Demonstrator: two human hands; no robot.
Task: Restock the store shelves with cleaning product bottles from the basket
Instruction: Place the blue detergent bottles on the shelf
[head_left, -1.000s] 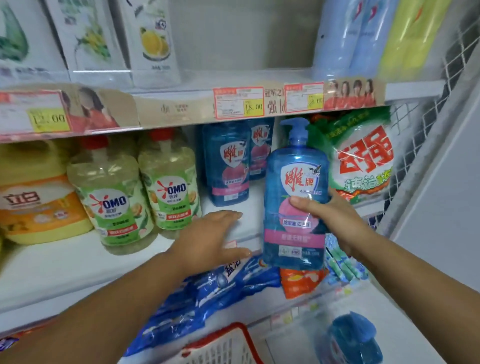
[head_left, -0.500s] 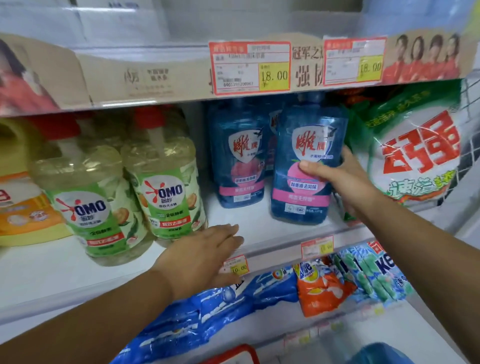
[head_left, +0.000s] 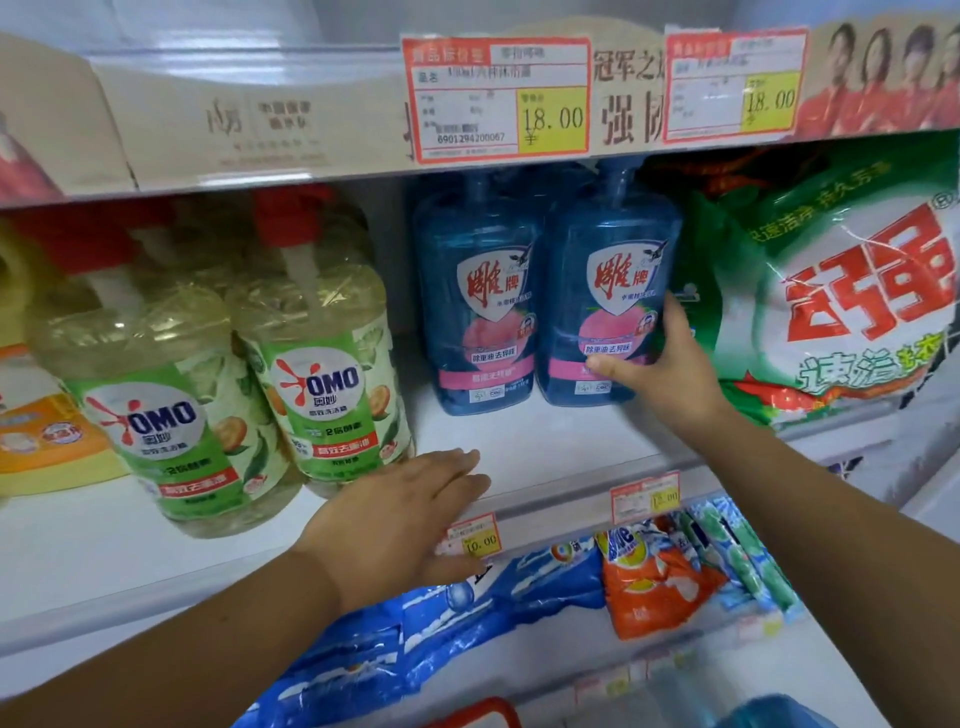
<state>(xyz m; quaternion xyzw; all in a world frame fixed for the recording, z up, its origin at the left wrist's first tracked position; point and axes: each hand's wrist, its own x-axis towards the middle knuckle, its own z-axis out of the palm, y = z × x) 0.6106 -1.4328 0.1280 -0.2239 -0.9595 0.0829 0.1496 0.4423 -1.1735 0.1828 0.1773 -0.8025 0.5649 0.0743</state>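
Note:
A blue pump bottle (head_left: 605, 291) with a pink label stands on the white middle shelf (head_left: 545, 447). My right hand (head_left: 665, 364) grips its right side, thumb across the lower front. A matching blue bottle (head_left: 480, 301) stands right beside it on the left. My left hand (head_left: 410, 514) rests flat on the shelf's front edge, fingers straight, holding nothing. At the bottom edge a red basket rim (head_left: 483, 714) and a blue bottle top (head_left: 774, 714) show.
Two pale green OMO bottles (head_left: 322, 374) stand left of the blue ones, with a yellow jug (head_left: 47, 431) further left. A large green detergent bag (head_left: 831, 291) leans at the right. Detergent packets (head_left: 660, 577) lie on the lower shelf. Price tags (head_left: 498, 98) hang on the upper shelf edge.
My right hand has carried the blue bottle up from in front of the shelf and set it on the middle shelf, further back beside the other blue bottle. My left hand stayed on the shelf edge.

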